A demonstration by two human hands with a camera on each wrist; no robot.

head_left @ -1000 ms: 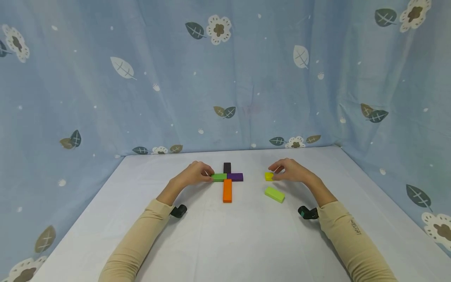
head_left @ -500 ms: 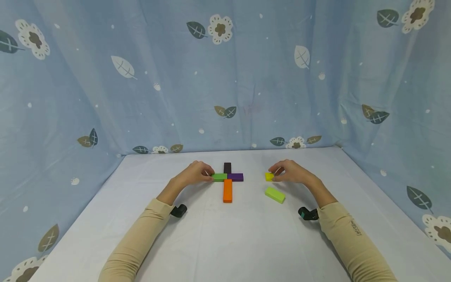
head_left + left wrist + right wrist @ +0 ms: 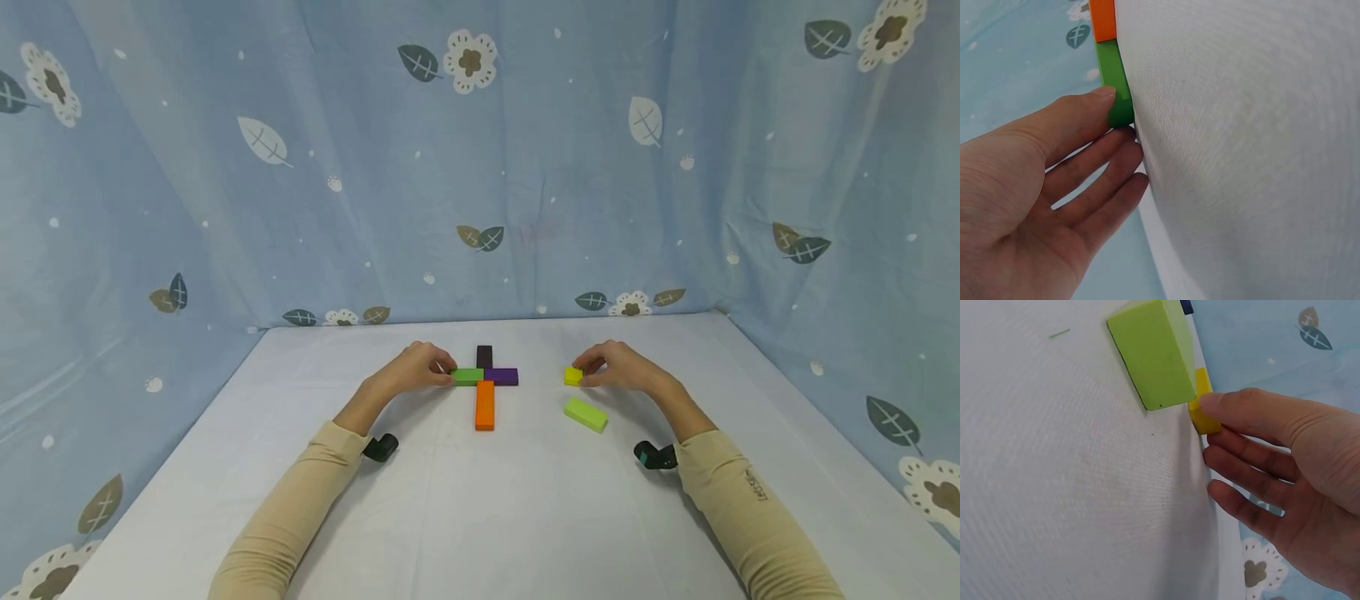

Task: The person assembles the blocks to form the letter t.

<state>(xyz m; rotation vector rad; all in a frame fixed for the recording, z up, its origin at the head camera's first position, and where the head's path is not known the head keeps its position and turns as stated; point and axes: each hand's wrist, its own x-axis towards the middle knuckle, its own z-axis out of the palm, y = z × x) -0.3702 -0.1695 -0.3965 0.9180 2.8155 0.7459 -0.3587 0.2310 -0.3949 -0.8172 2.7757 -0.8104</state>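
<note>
In the head view my left hand (image 3: 415,367) pinches the left end of a green block (image 3: 468,377) between thumb and fingers. That block meets a purple block (image 3: 502,377) end to end. A black block (image 3: 484,357) lies behind their joint and an orange block (image 3: 484,406) in front, so the group looks like a cross. My right hand (image 3: 619,366) pinches a small yellow block (image 3: 1205,409) at its right end. The right wrist view has the thumb on its near face, while the index finger is partly hidden. The other fingers stay loosely bent.
A light green block (image 3: 586,414) lies slanted on the white tablecloth (image 3: 480,517), in front of the yellow block. Black wrist devices sit under both sleeves. A blue patterned curtain (image 3: 480,167) hangs at the back and sides.
My right index finger has come down slightly onto the yellow block. The left hand and the other blocks keep their places.
</note>
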